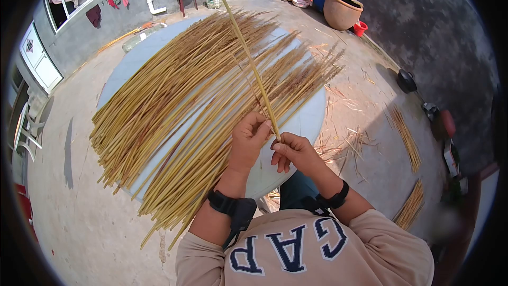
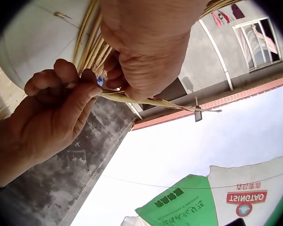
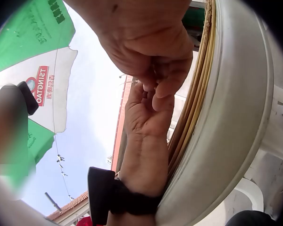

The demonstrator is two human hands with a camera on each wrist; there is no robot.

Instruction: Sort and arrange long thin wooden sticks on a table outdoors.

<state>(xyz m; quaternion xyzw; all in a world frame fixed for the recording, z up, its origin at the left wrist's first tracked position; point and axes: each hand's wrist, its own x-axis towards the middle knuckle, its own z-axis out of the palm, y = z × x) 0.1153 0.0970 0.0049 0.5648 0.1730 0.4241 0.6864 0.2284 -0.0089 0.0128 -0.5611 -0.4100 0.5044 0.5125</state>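
One long yellow-green reed stalk rises from between both hands, slanting up and away past the top of the head view. My left hand pinches it near its lower end, with a thin dry strip standing beside it. Close by, the right hand pinches the very end of the stalk. In the left wrist view the fingertips of both hands almost meet on the pale stalk. Under the hands, many reed stalks with feathery brown tips lie across the round table.
Peeled scraps litter the ground right of the table. Two small reed bundles lie farther right along the wall. A big clay pot and a red bucket stand at the back right. A white chair stands at far left.
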